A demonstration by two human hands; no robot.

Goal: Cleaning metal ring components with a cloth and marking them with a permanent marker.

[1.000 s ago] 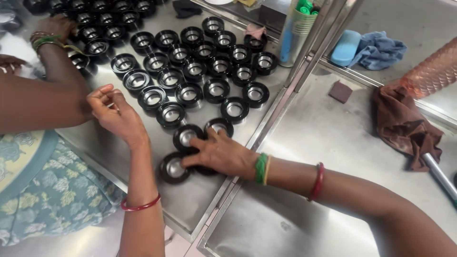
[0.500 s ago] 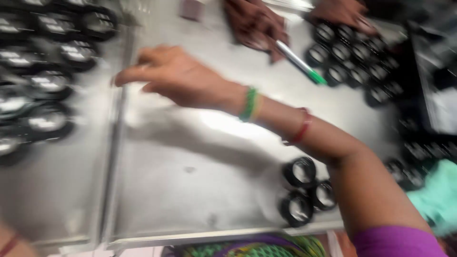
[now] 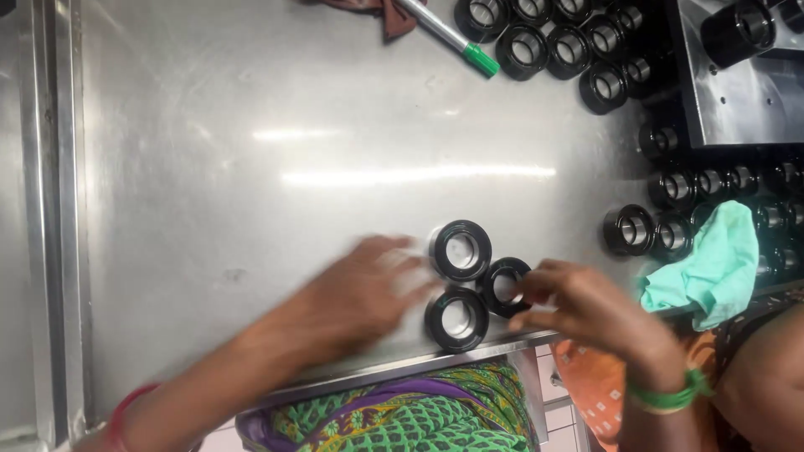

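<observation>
I see my left hand (image 3: 352, 293), fingers spread flat, touching two black rings (image 3: 459, 249); at three o'clock, my right hand (image 3: 586, 305) pinches a third ring (image 3: 505, 286) on the table (image 3: 251, 167).

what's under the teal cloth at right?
The teal cloth lies over black rings on the steel table; ring edges stick out above and left of it. How many rings it covers cannot be seen.

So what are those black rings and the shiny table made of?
The three black rings by the hands look like glossy black plastic or rubber around a bright metal centre; which one is unclear. The table looks like brushed steel: silver-grey, with streaky reflections of the lights.
</observation>
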